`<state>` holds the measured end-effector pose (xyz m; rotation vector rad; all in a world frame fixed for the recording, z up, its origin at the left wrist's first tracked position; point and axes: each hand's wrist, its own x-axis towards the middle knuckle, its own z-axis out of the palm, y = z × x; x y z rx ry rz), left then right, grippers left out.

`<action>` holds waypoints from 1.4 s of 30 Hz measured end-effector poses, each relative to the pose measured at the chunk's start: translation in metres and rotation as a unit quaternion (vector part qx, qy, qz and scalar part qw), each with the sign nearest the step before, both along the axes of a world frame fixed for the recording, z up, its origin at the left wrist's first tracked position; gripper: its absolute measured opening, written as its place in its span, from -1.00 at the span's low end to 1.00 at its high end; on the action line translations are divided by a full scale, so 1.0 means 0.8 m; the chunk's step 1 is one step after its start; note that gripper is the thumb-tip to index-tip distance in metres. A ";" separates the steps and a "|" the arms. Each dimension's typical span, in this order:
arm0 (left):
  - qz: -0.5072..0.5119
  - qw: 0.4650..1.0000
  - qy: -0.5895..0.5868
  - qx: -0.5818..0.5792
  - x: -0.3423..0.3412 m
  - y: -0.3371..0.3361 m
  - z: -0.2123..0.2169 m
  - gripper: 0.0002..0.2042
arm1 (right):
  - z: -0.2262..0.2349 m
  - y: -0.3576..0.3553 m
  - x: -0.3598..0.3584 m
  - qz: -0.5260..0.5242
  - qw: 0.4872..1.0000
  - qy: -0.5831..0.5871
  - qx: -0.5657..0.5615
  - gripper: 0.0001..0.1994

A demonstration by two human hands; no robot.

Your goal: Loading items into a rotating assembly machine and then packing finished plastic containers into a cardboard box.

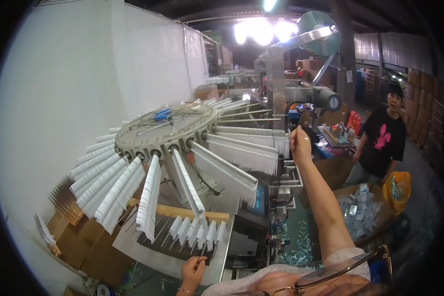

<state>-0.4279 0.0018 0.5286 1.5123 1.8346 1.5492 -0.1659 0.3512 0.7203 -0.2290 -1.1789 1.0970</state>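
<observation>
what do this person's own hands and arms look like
No gloves. The left hand has a thin bracelet at the wrist, the right hand a small shiny spot, perhaps a ring. The right forearm is bare below a pale sleeve.

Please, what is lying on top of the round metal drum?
On the drum lie a blue object, too small to identify, and thin rod-like pieces. The surface directly beneath them is covered.
</observation>
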 end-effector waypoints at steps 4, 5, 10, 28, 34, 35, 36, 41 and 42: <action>0.004 0.999 -0.045 0.021 0.004 -0.006 0.010 -0.91 | -0.002 0.003 0.002 0.009 1.000 0.016 0.013 -0.66; 0.011 0.999 -0.036 0.023 0.005 -0.008 0.011 -0.91 | -0.001 0.000 0.002 -0.008 1.000 0.013 -0.007 -0.66; 0.005 1.000 -0.020 0.020 0.009 -0.010 0.027 -0.91 | 0.001 -0.004 -0.001 -0.024 0.999 0.018 -0.024 -0.66; 0.002 1.000 -0.010 0.023 0.002 -0.003 0.004 -0.91 | 0.008 -0.008 -0.003 -0.032 0.995 0.044 -0.088 -0.66; 0.004 1.000 -0.002 0.009 -0.005 0.001 -0.011 -0.91 | 0.004 -0.011 -0.003 -0.011 0.997 0.035 -0.067 -0.66; 0.002 1.000 -0.008 0.007 -0.004 0.000 -0.008 -0.91 | 0.005 -0.010 -0.002 -0.011 0.997 0.035 -0.066 -0.66; 0.002 1.000 -0.008 0.007 -0.001 -0.002 -0.004 -0.91 | 0.006 -0.009 -0.002 -0.026 0.996 0.040 -0.072 -0.66; 0.005 0.999 -0.027 0.039 0.006 -0.008 0.013 -0.91 | 0.007 -0.007 -0.001 -0.040 0.996 0.025 -0.081 -0.67; 0.003 0.999 -0.027 0.040 0.006 -0.009 0.014 -0.91 | 0.008 -0.009 -0.002 -0.032 0.995 0.028 -0.088 -0.67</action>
